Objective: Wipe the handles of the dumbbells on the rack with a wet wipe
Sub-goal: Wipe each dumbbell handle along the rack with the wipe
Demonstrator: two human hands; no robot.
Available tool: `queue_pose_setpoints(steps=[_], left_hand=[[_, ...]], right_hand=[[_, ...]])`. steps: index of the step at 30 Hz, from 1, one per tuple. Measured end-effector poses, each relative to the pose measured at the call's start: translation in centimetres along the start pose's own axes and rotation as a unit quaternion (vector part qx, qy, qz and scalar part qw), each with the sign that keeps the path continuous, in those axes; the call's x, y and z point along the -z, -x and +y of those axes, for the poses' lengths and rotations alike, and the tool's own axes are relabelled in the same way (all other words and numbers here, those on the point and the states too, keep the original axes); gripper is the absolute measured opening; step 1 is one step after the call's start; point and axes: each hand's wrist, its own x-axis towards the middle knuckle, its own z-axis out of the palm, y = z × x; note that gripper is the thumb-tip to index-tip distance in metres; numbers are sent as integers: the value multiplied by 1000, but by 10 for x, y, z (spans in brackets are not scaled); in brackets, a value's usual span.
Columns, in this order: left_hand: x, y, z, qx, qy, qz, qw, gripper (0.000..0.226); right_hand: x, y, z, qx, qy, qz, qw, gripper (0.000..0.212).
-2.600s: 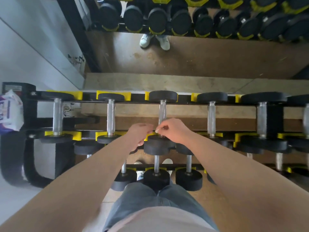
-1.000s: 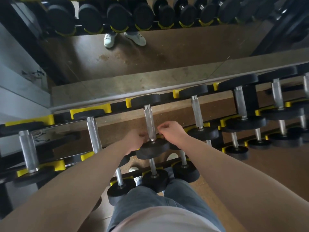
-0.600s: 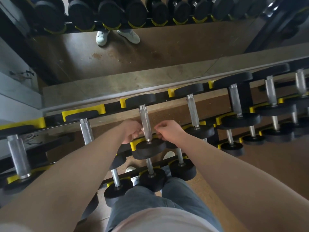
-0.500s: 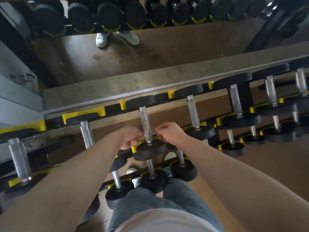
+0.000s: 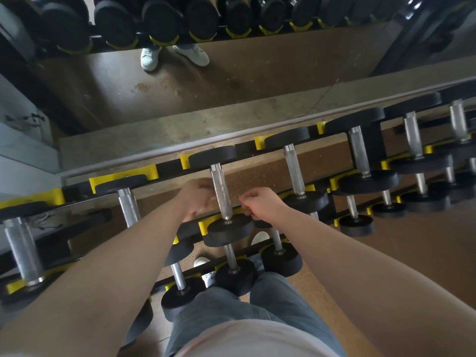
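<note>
The rack (image 5: 167, 166) stretches to either side of the fingers. The dumbbell (image 5: 229, 230) is heavy and best left seated. Its rigid, knurled handle (image 5: 221, 191) stands between both sets of fingers and would snag a soft wet wipe, so wrap it mid-shaft. Both the left hand (image 5: 198, 199) and right hand (image 5: 262, 204) have their fingers curled. No wipe shows, so I cannot tell what they clamp. A neighbouring handle (image 5: 293, 171) crowds the right.

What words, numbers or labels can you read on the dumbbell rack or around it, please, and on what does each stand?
Nothing here can be read as text.
Dark marks on the pale wall: too blurred to read, and may not be writing at all.
Dumbbell heads and yellow cradles: no numbers or labels show.
</note>
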Motion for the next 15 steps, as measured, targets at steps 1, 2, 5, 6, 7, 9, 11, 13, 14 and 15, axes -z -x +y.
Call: queue_pose_setpoints(steps=[1, 2, 5, 6, 7, 9, 11, 13, 14, 15], left_hand=[[-2, 4, -8, -8, -57, -24, 998, 31], [-3, 8, -14, -14, -91, -44, 995, 27], [-5, 11, -18, -15, -96, -62, 993, 21], [-3, 11, -14, -6, -91, -61, 994, 20], [-2, 10, -8, 0, -72, -46, 996, 21], [2, 3, 3, -1, 30, 12, 999, 25], [6, 1, 14, -5, 141, 55, 988, 28], [6, 6, 19, -11, 130, 59, 990, 28], [4, 12, 19, -5, 91, 47, 995, 27], [2, 18, 17, 2, 28, 29, 999, 26]], right_hand=[[0, 0, 1, -1, 1, 1, 1000, 19], [0, -1, 2, -3, 1, 2, 1000, 19], [-3, -1, 3, -7, 5, 8, 1000, 18], [-3, -1, 3, -7, 9, 7, 1000, 17], [-3, 0, 2, -6, 12, 6, 1000, 17], [-2, 1, -1, -1, 12, 1, 1000, 18], [-1, 1, -3, 3, 13, -4, 1000, 18], [-1, 2, -4, 4, 20, -8, 1000, 15], [-2, 2, -4, 5, 25, -6, 1000, 14], [-3, 2, -5, 5, 30, -3, 1000, 13]])
